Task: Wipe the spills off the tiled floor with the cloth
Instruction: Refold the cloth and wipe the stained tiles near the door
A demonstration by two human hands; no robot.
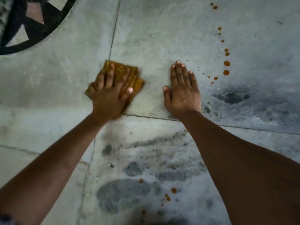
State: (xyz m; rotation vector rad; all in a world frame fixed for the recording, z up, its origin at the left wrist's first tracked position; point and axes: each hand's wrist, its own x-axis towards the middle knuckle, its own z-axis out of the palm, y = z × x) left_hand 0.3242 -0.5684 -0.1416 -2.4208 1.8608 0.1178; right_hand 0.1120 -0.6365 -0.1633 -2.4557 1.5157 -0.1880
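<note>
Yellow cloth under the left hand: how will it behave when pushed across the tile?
Probably floppy: the cloth lies in flat folded layers under the left hand. Likely light, since it shows little bulk. Pushed at one edge it may bunch or unfold; its stepped edges look loose.

Dim, flat light; motion-blurred left hand; curved wide-angle edges.

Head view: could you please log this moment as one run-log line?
left hand presses cloth on floor | right hand flat on floor | orange drops unwiped, right of right hand
</note>
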